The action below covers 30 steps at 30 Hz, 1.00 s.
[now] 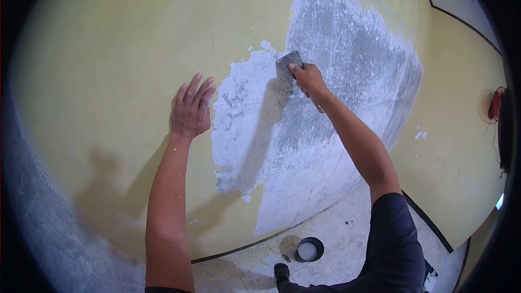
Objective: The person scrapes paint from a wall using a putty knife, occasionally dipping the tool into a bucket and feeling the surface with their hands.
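Observation:
My right hand (308,78) grips a metal putty knife (286,64) and presses its blade flat against the wall at the upper edge of a patch of fresh white putty (241,125). To the right of the white patch lies a wide grey, scraped area (347,76). My left hand (191,111) rests flat on the yellow wall (119,65) with fingers spread, just left of the white putty, holding nothing.
A small black bucket (309,249) with white paste stands on the light, dust-strewn floor (347,239) below me. A dark skirting line runs along the wall's base. A red object (494,104) hangs on the wall at far right. My foot (281,272) is near the bucket.

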Motion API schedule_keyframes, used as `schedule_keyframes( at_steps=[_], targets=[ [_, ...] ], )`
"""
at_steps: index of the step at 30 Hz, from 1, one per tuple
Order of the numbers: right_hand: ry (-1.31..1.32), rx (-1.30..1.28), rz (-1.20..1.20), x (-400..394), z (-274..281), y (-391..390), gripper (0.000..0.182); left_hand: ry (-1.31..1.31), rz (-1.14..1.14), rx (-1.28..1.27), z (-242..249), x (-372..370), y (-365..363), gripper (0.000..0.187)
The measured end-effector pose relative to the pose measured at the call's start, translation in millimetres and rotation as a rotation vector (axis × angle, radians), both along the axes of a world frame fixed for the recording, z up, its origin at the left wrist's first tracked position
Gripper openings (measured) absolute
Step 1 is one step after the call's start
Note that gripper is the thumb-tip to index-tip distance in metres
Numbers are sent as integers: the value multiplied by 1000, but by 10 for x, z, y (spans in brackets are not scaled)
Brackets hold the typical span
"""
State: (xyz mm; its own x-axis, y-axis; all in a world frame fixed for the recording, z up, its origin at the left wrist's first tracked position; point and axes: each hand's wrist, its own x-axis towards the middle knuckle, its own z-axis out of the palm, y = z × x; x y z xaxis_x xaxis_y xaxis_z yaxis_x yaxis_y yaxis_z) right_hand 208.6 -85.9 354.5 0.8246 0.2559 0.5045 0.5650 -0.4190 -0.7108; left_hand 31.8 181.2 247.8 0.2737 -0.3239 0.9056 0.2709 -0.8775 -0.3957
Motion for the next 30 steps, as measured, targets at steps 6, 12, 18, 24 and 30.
schedule_keyframes(
  at_steps=[6, 12, 18, 24, 30],
  targets=[
    [22, -16, -7, -302, 316, 169, 49, 15, -10, 3, -4, -6, 17, 46],
    [-141, -29, -80, -94, 139, 184, 50, 26, 42, 21, -13, 0, 29, 45],
    [52, 2, -22, -324, 136, 124, 49, 169, 25, -9, 1, -120, 90, 48],
    [-159, -40, -34, -157, 153, 184, 49, 260, -40, -7, 26, -170, 155, 53],
    [-247, -83, -24, -206, 399, 327, 49, 167, 128, 8, 39, -458, 348, 55]
  ],
)
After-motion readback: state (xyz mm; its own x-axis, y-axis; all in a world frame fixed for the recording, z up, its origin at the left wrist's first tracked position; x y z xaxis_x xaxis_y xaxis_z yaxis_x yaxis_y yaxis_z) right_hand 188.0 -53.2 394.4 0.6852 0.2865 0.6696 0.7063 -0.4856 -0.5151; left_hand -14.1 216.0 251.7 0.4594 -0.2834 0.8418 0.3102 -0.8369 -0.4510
